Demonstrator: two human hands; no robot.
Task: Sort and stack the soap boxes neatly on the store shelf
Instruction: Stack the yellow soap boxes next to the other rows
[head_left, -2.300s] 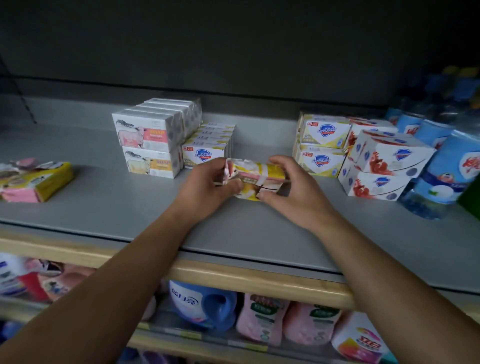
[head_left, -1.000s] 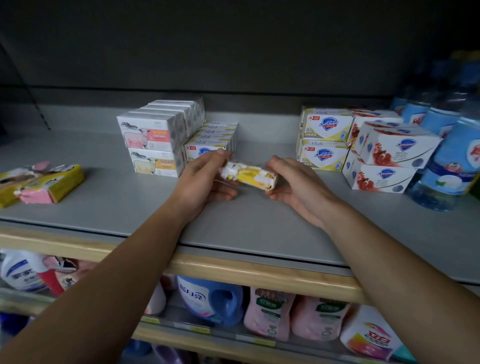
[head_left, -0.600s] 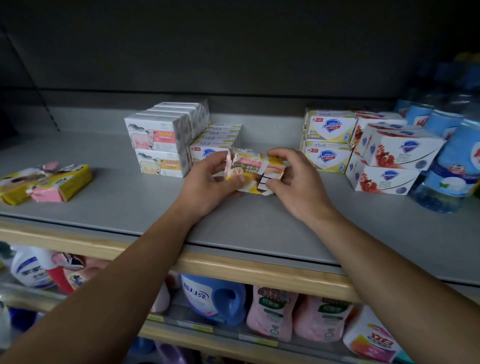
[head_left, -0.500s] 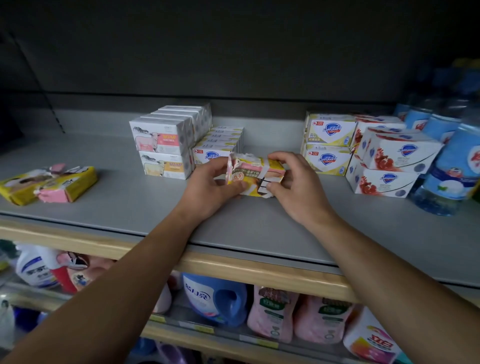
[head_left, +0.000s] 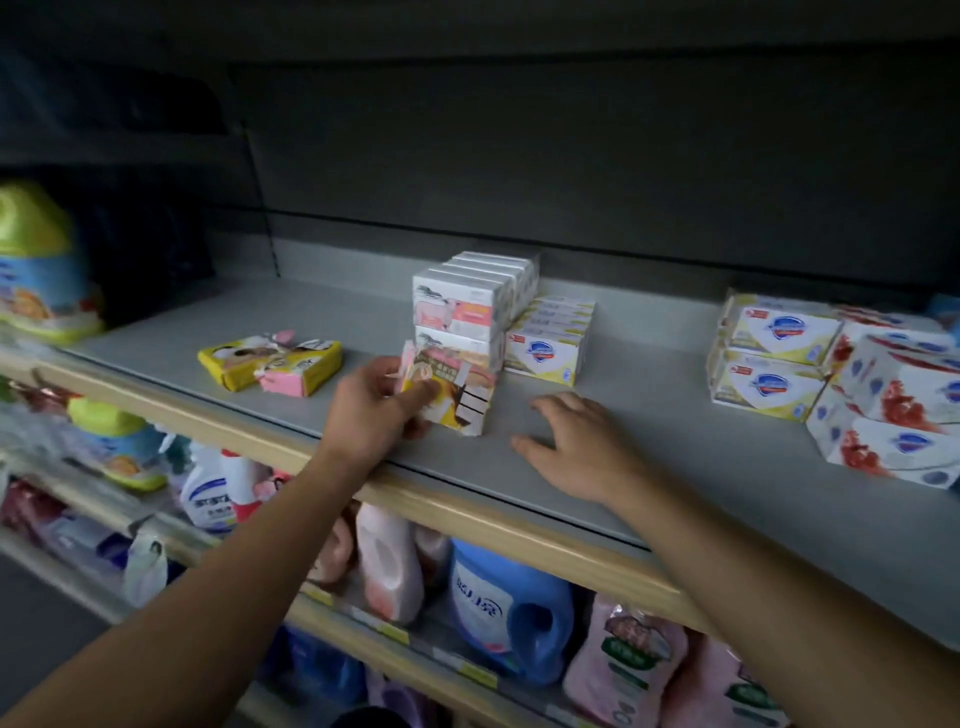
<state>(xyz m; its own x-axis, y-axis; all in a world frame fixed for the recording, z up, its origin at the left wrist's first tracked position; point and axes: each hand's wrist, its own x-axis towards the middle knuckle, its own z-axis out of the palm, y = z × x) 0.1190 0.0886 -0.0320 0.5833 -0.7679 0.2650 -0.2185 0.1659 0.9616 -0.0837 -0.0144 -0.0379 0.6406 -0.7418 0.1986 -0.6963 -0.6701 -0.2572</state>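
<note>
My left hand (head_left: 374, 410) grips a yellow and pink wrapped soap pack (head_left: 457, 395) by its left end, standing it on the grey shelf (head_left: 675, 467) just in front of the white soap box stack (head_left: 462, 312). My right hand (head_left: 576, 447) hovers open over the shelf to the right of the pack, touching no box. Beside the white stack stands a row of yellow-and-white boxes (head_left: 545, 348). Two more yellow and pink packs (head_left: 275, 364) lie to the left.
Stacked yellow-and-white boxes (head_left: 769, 353) and red-and-white boxes (head_left: 898, 415) fill the right end. A green-capped bottle (head_left: 36, 270) stands at the far left. Detergent jugs (head_left: 509, 608) and pink refill pouches sit on the lower shelf behind the wooden front edge (head_left: 467, 514).
My right hand has let go of the pack and pulled back to the right. My left hand carried the pack leftward, in front of the white stack. The view swung left.
</note>
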